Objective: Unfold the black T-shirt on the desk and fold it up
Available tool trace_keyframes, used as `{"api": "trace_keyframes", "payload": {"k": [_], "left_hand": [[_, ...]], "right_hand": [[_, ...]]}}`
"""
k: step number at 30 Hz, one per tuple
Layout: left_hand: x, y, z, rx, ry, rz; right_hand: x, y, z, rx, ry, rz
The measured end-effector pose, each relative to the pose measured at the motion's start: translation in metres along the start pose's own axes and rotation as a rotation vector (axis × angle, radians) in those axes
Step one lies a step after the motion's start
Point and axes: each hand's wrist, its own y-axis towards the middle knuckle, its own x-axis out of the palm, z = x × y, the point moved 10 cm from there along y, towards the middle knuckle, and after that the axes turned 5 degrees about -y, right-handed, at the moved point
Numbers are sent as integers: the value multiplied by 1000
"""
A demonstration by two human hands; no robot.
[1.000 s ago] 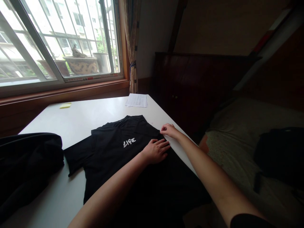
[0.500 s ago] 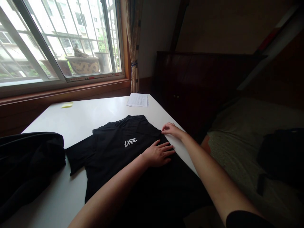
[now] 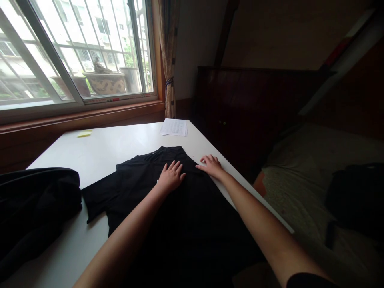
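A black T-shirt (image 3: 132, 180) lies spread over the white table, collar toward the far side and its left sleeve stretched out. My left hand (image 3: 171, 176) rests flat on the chest of the shirt with fingers apart, and hides nearly all of the white print there. At the shirt's right shoulder edge is my right hand (image 3: 211, 166), its fingers parted and a little bent, the fingertips touching or just over the cloth. Neither hand grips anything.
Another dark cloth (image 3: 39, 200) is heaped on the table's left side. Papers (image 3: 174, 127) and a yellow note (image 3: 85, 133) lie near the far edge of the table (image 3: 120, 138). A window, a curtain and a bed stand beyond.
My left hand has slid left and away from me across the shirt, covering the print. My right hand has shifted slightly left and its pinched fingers have parted. The shirt's right edge now lies further in.
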Motion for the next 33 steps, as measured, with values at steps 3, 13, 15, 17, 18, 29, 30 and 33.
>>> {"api": "trace_keyframes", "payload": {"k": [3, 13, 15, 17, 18, 29, 30, 33], "left_hand": [[-1, -10, -32, -67, 49, -40], [-4, -15, -47, -126, 103, -25], [-5, -16, -47, -129, 106, -11], [-6, -18, -47, -130, 109, -1], [-7, -18, -47, -131, 110, 3], [-4, -28, -54, -138, 110, -51], [-6, -32, -56, -133, 113, -65], [-19, -52, -62, -115, 133, -95]], "right_hand": [[-2, -1, 0, -32, -60, 2], [10, 4, -108, -378, -79, 32], [26, 10, -129, -408, -89, -7], [40, 18, -140, -401, -98, -39], [46, 23, -143, -389, -102, -50], [56, 40, -138, -318, -102, -95], [56, 41, -138, -318, -96, -95], [56, 43, -133, -309, -83, -99]]}}
